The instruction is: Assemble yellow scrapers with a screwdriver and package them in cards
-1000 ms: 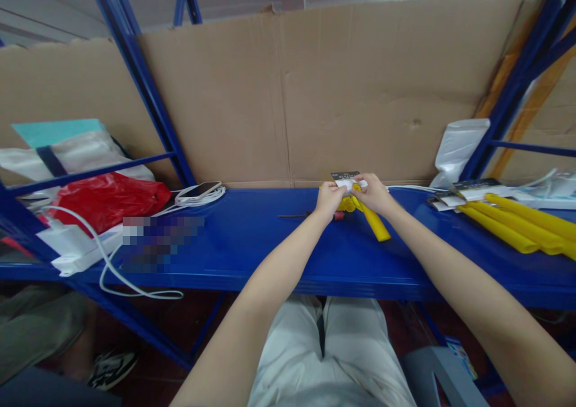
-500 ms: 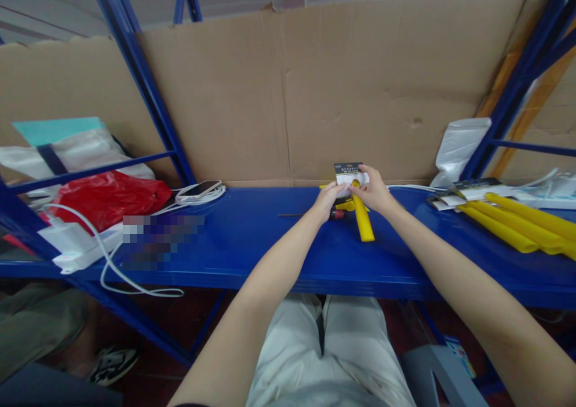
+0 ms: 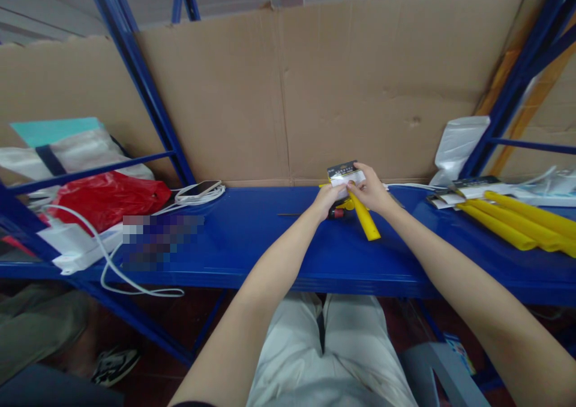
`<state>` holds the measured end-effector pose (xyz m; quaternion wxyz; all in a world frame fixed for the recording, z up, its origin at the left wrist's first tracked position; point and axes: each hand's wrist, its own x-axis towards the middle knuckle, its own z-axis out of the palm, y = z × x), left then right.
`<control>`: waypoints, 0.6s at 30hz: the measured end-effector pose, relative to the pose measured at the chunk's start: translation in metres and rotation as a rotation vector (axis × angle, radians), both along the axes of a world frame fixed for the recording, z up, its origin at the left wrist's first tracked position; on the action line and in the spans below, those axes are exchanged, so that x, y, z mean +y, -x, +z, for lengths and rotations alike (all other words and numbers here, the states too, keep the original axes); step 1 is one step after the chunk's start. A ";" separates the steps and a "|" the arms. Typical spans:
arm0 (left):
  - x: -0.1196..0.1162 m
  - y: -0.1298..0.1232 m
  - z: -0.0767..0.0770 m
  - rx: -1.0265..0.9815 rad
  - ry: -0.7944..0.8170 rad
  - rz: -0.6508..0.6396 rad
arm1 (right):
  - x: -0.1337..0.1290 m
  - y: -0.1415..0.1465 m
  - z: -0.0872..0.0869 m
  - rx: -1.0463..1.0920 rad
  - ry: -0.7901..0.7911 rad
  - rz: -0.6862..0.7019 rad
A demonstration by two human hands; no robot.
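Observation:
A black-and-white card [image 3: 342,173] is held between my two hands above the blue shelf. My left hand [image 3: 327,201] is closed on its lower left side. My right hand [image 3: 369,189] pinches the card's right side and the upper end of a yellow tube [image 3: 365,218], which slants down to the right. Beneath my hands lies a screwdriver with a red and black handle [image 3: 336,214], its thin shaft pointing left. Other yellow pieces [image 3: 346,205] show just behind it, partly hidden by my hands.
Several yellow tubes with cards [image 3: 517,224] lie at the right. On the left are a phone [image 3: 200,189] on a coiled white cable, a red bag [image 3: 110,197] and a white power strip [image 3: 92,251]. Cardboard [image 3: 225,95] stands behind; a person's leg [image 3: 40,329] shows lower left.
The card has tilted and shifted slightly left. The yellow tube's lower end has swung to the right, and both hands have moved a little with them.

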<state>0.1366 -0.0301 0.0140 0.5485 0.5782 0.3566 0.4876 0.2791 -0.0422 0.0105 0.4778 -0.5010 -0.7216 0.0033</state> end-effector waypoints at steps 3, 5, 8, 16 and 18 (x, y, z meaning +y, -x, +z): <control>0.002 0.000 0.000 0.032 0.004 0.069 | 0.003 -0.002 0.000 0.120 0.036 -0.090; 0.004 0.001 0.000 0.056 -0.009 0.107 | 0.003 -0.003 0.001 0.241 0.115 -0.105; 0.008 0.004 0.000 0.042 -0.029 0.145 | 0.000 -0.003 0.005 0.423 0.234 -0.054; 0.023 0.007 -0.001 -0.384 0.138 0.116 | -0.010 0.004 0.013 0.731 0.319 0.144; 0.027 0.008 0.000 -0.483 0.202 0.077 | -0.010 0.005 0.011 0.776 0.353 0.211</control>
